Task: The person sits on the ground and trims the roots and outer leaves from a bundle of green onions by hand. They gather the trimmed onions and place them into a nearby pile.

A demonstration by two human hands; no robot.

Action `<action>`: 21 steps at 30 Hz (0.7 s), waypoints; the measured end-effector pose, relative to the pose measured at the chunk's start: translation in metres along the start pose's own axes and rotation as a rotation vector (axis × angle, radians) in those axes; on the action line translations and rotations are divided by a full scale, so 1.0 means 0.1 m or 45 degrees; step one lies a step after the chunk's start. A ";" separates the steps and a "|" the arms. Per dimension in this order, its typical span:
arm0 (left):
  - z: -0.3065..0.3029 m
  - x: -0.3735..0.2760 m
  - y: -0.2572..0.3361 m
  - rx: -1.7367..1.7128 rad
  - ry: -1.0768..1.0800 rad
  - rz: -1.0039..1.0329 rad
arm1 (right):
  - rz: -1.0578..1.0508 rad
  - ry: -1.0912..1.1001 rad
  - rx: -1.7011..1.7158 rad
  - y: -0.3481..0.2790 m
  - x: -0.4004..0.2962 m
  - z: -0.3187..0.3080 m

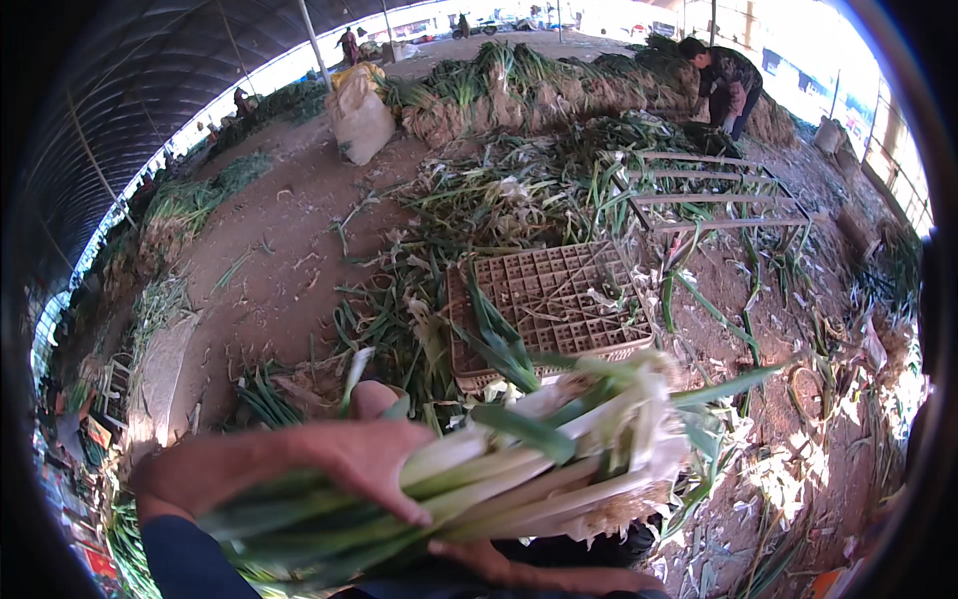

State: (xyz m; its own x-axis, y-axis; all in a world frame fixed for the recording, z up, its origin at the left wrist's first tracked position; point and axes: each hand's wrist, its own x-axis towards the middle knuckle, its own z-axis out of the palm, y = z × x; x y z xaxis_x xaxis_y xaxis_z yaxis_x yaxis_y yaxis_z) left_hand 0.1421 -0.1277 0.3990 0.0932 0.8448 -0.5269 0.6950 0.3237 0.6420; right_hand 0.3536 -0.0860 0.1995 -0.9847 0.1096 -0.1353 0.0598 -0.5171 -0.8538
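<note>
A thick bundle of long green onions (pixel 516 472) lies across in front of me, white stalks and rootlets to the right, green leaves to the left. My left hand (pixel 374 453) reaches over the bundle and grips it around the middle. From below, my right hand (pixel 475 558) supports the stalks, its palm largely hidden beneath them. Motion blurs the leaves and the left forearm. Just beyond the bundle, a brown plastic crate (pixel 554 299) shows its gridded face, with onion leaves draped over its front edge.
A slatted metal-framed rack (pixel 711 198) stands past the crate amid heaped trimmed leaves (pixel 509 191). Farther off are a stuffed whitish sack (pixel 361 116) and a long row of stacked onions (pixel 516 90). A person (pixel 726 82) bends over at the back right.
</note>
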 end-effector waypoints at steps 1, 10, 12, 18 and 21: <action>0.27 -0.02 -0.17 -0.158 -0.004 -0.033 | 0.020 -0.067 -0.004 0.04 -0.13 -0.01; 0.90 -0.08 -0.68 -0.800 0.048 -0.014 | 0.371 -0.250 0.005 0.27 -0.36 -0.26; 1.01 -0.14 -0.79 -0.762 0.085 -0.005 | 0.348 -0.221 -0.016 0.33 -0.32 -0.22; 1.30 -0.32 -0.94 -0.826 0.164 -0.031 | 0.330 -0.321 -0.129 0.45 -0.31 -0.21; 1.41 -0.33 -1.00 -0.866 0.192 0.006 | 0.396 -0.253 -0.088 0.46 -0.39 -0.15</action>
State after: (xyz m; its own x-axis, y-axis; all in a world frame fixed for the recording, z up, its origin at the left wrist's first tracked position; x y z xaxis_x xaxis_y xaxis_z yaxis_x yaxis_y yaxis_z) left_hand 0.1699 -0.2482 0.2733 -0.0389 0.8809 -0.4716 0.0894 0.4731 0.8764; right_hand 0.3968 -0.1010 0.1581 -0.9297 -0.2141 -0.2996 0.3656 -0.4403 -0.8201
